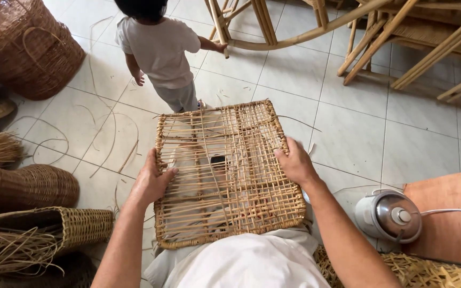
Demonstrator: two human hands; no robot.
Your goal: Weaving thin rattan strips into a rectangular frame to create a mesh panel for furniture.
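A square woven rattan panel (225, 176) with an open lattice rests on my lap, tilted away from me. My left hand (150, 181) grips its left edge, thumb laid over the weave. Over on the other side, my right hand (294, 160) holds the right edge, fingers curled over the rim. Loose thin strands run across the panel's middle.
A small person in a white shirt (161, 48) stands just beyond the panel. Woven baskets (28, 48) and reed bundles (6, 250) crowd the left. Rattan chair frames (401, 37) stand at the back right. A small metal-lidded cooker (393, 216) sits by a wooden board (454, 213).
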